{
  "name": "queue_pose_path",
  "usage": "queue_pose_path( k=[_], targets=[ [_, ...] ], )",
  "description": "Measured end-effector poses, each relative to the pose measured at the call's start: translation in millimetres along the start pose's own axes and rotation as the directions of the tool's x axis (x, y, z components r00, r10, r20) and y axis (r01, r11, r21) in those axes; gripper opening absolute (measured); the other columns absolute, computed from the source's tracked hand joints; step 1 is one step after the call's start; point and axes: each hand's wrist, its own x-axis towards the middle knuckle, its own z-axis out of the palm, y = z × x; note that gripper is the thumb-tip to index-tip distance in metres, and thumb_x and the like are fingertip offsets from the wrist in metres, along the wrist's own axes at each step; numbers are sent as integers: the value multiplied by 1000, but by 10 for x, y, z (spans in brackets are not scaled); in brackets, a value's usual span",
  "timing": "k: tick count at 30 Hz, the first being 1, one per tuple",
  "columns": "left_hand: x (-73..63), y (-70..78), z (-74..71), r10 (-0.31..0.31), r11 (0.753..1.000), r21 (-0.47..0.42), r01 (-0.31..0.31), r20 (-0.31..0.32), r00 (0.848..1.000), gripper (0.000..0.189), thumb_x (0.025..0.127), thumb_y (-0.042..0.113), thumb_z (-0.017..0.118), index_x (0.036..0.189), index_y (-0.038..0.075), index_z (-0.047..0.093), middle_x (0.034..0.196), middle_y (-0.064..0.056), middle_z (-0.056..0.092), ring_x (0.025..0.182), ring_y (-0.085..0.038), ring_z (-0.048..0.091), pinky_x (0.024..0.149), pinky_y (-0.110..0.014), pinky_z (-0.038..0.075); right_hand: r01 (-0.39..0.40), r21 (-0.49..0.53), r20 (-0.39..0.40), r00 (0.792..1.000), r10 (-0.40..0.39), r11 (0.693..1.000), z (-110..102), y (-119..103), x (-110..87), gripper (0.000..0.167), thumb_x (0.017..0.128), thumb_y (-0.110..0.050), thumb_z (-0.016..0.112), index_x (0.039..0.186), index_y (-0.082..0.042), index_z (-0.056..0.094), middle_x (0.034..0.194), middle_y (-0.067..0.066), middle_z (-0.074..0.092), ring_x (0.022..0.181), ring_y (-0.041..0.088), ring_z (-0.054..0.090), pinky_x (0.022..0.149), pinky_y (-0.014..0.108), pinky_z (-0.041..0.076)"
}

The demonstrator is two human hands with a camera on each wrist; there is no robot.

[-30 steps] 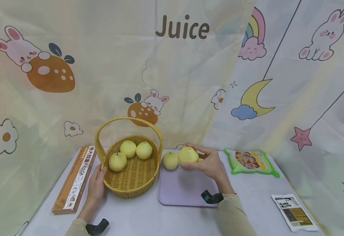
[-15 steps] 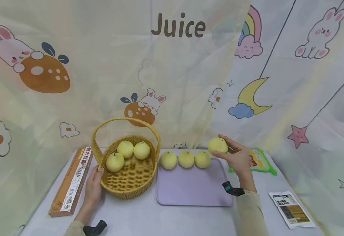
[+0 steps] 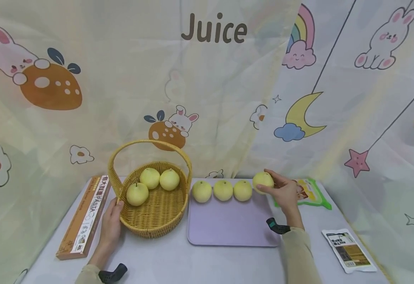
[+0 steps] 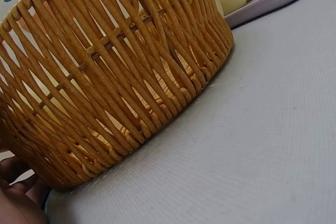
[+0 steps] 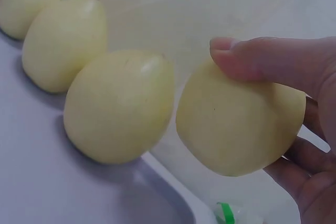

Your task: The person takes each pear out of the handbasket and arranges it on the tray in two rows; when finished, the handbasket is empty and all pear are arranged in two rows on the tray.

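My right hand (image 3: 285, 196) grips a pale yellow pear (image 3: 262, 182) over the back right corner of the purple tray (image 3: 232, 227); in the right wrist view the thumb lies across the held pear (image 5: 239, 124). Three more pears stand in a row along the tray's back edge, the nearest pear (image 3: 242, 191) just left of the held one. My left hand (image 3: 110, 227) holds the left rim of a wicker basket (image 3: 153, 230) with a tall handle. Inside it are three pears, one of them a pear (image 3: 137, 194) at the left. Most left fingers are hidden by the basket.
Left of the basket lies a long pasta box (image 3: 83, 221). A green-edged food bag (image 3: 310, 193) is behind my right hand, partly hidden. A white and brown pouch (image 3: 349, 250) lies at the table's right edge. A printed curtain (image 3: 221, 98) hangs behind the table (image 3: 192, 264).
My right hand has carried the pear rightward from above the row, then lowered it slightly toward the tray's back right corner. My left hand stays at the basket rim.
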Motion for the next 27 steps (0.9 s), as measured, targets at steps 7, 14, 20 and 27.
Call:
queue_pose_path(
  k=[7,14,20,27],
  targets=[
    [14,9,-8,7,1000,1,-7,-4,1000,68,114,53,26,169,12,24,174,-19,28,162,-40,24,131,-59,23,-9,-25,-10,1000,9,1000,-13,114,-14,68,79,-12,96,141,-7,69,146,17,66,120,1,67,91,9,55],
    [37,0,-5,16,1000,-19,-16,-7,1000,68,114,52,27,169,13,24,174,-17,29,161,-37,26,132,-57,24,-39,-50,-4,999,38,998,16,256,16,66,79,-14,96,140,-9,70,145,16,67,121,0,63,95,7,51],
    [33,4,11,23,999,-26,-23,-7,1000,67,115,51,27,169,13,24,174,-17,29,162,-36,26,132,-57,23,-55,-80,6,998,56,995,65,329,45,65,80,-15,96,139,-8,70,144,16,67,129,9,64,95,6,49],
    [26,-17,0,18,1000,-21,-18,-2,1000,67,115,51,27,169,12,24,173,-18,30,161,-37,26,132,-53,24,-114,-96,46,992,119,989,84,411,0,69,83,-16,94,144,-6,64,150,15,63,146,30,54,99,4,44]
  ],
)
